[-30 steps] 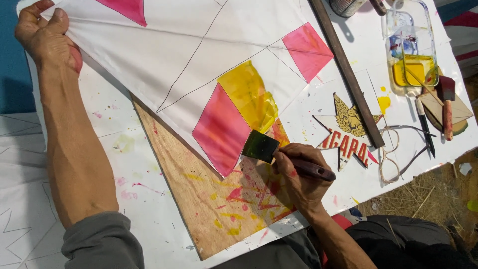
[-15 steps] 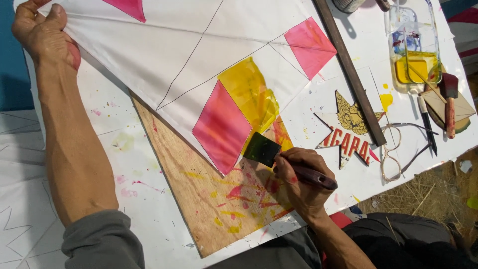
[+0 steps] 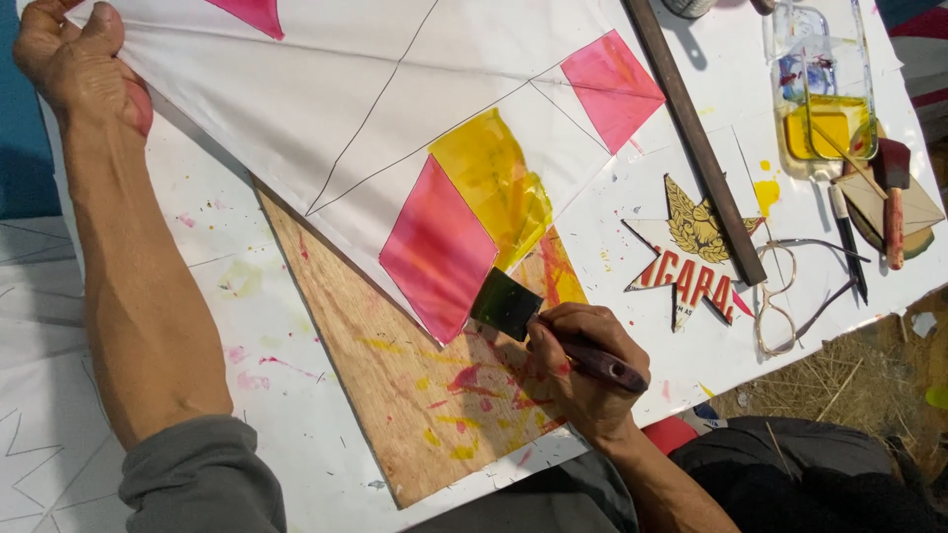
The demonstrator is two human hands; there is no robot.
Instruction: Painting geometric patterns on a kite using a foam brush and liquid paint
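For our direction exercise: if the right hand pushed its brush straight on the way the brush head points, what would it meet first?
The right hand aims the foam brush up-left; it would probably meet the pink painted patch on the white cloth first.

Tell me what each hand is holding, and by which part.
The right hand grips a foam brush by its dark handle, with the foam head at the white cloth's edge. The left hand pinches that cloth's far corner.

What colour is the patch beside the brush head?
Pink-red patch, with a yellow patch above it; head view.
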